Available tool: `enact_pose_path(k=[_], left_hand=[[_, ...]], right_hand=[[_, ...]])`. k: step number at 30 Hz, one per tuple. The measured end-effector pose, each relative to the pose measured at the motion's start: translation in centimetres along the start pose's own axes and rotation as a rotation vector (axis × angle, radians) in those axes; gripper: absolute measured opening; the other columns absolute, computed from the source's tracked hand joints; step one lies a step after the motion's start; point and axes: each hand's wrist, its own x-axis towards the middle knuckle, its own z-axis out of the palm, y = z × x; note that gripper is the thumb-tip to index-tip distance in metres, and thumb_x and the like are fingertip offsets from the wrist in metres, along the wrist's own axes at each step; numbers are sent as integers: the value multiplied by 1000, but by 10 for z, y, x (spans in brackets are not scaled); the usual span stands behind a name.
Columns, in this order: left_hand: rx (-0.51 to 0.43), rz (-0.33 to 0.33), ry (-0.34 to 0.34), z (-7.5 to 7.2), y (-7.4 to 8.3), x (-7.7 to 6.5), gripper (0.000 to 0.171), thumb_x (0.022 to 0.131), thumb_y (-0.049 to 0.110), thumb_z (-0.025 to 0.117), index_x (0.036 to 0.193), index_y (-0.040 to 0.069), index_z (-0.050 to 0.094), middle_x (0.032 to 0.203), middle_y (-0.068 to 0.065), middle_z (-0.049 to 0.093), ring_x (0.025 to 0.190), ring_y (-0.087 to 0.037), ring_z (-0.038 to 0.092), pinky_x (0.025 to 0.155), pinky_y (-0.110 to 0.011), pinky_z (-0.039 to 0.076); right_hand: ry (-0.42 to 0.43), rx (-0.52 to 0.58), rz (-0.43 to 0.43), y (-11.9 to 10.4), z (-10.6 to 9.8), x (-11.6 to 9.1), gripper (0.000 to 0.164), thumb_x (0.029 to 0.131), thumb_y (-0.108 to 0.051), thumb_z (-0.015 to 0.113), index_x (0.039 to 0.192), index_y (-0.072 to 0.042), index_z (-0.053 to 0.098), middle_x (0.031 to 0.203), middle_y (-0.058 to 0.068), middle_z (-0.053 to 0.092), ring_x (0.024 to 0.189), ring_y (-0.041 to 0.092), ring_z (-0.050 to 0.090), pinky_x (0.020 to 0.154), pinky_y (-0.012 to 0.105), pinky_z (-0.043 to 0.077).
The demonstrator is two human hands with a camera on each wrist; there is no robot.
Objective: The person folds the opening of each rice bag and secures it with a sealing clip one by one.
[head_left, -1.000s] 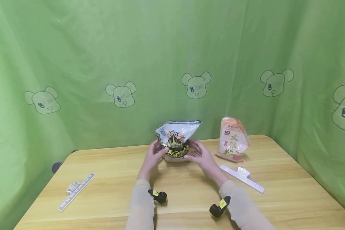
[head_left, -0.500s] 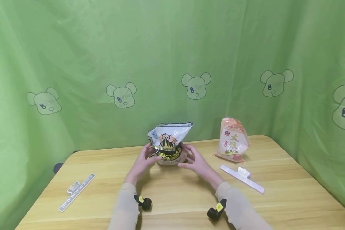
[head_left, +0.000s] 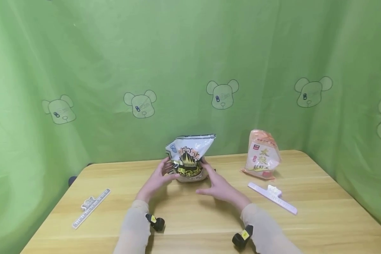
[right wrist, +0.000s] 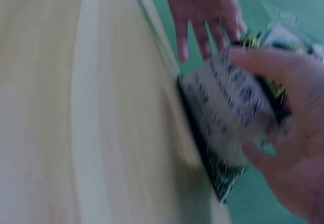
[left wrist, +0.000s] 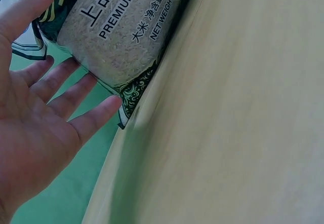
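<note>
A white and black bag of rice [head_left: 190, 155] stands upright near the table's back edge, its folded top leaning right. My left hand [head_left: 157, 179] is at its left side; in the left wrist view the straight, spread fingers [left wrist: 66, 95] meet the bag's edge at their tips. On the other side is my right hand [head_left: 220, 185], with fingertips against or very near the bag and the thumb held away from it. Blur in the right wrist view hides the exact contact. Printed rice bag front [left wrist: 121, 26] faces me.
An orange and white bag of rice [head_left: 262, 155] stands at the back right. In front of it lies a lilac bag clip [head_left: 273, 198]; a clear and white bag clip [head_left: 91, 207] lies on the left. A green curtain [head_left: 177, 63] hangs behind the wooden table [head_left: 190, 225].
Both hands shifted the rice bag a little to the left. My right thumb has since come away from the bag's front. The head view has turned slightly left.
</note>
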Motion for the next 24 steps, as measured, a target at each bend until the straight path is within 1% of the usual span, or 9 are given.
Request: enact_pose_path(k=[2, 4, 6, 8, 11, 13, 15, 18, 24], left_hand=[[-19, -3, 7, 0, 0, 1, 96, 83, 29, 75, 156, 14, 14, 157, -14, 33, 145, -35, 32, 111, -55, 38], [-32, -10, 12, 0, 0, 1, 95, 84, 27, 75, 156, 14, 14, 157, -14, 33, 145, -36, 32, 110, -56, 38], [-47, -8, 7, 1, 0, 2, 94, 85, 27, 74, 156, 14, 14, 157, -16, 32, 144, -37, 32, 109, -57, 39], [-54, -9, 1, 1, 0, 3, 94, 85, 28, 73, 156, 14, 13, 157, -16, 31, 144, -37, 32, 108, -57, 40], [-52, -2, -2, 1, -1, 4, 93, 86, 30, 72, 156, 13, 13, 157, -17, 31, 144, -38, 33, 107, -57, 41], [-53, -9, 4, 2, -1, 4, 94, 85, 30, 73, 156, 14, 13, 157, -16, 32, 143, -37, 33, 107, -57, 41], [-56, -8, 6, 3, -1, 4, 93, 86, 30, 72, 156, 13, 14, 157, -17, 31, 143, -38, 33, 108, -57, 40], [-63, -13, 7, 4, 1, 3, 92, 86, 28, 72, 156, 13, 14, 157, -17, 31, 144, -38, 33, 108, -58, 40], [-75, -9, 7, 4, 4, 2, 90, 87, 24, 71, 155, 12, 14, 157, -19, 31, 143, -40, 32, 108, -61, 38]], right_hand=[[18, -25, 8, -6, 0, 1, 97, 80, -34, 77, 153, -4, 21, 164, 16, 8, 149, 40, 16, 119, 56, 17], [71, -19, 36, -12, 0, 2, 89, 83, -34, 74, 151, -3, 26, 162, 17, 18, 148, 39, 22, 119, 57, 20], [171, -3, 61, -17, -2, 3, 80, 86, -31, 71, 149, -4, 30, 158, 18, 28, 144, 40, 30, 117, 58, 25], [296, 8, 44, -23, -5, 4, 76, 88, -26, 70, 149, -5, 31, 156, 18, 32, 142, 41, 33, 115, 60, 26], [436, -54, -45, -29, -12, 5, 81, 88, -21, 69, 153, -10, 22, 162, 13, 20, 146, 38, 24, 117, 62, 21], [475, -131, -108, -32, -16, 6, 87, 88, -22, 70, 156, -13, 16, 165, 8, 9, 150, 35, 14, 119, 62, 14], [467, -201, -136, -35, -20, 6, 91, 88, -26, 70, 157, -16, 11, 166, 3, 3, 152, 33, 8, 120, 61, 10], [405, -260, -121, -37, -25, 6, 94, 87, -33, 69, 157, -15, 7, 165, 0, -1, 152, 33, 3, 120, 61, 5], [290, -232, -39, -37, -28, 7, 97, 88, -38, 68, 157, -14, 5, 165, 2, 0, 152, 35, 1, 120, 62, 4]])
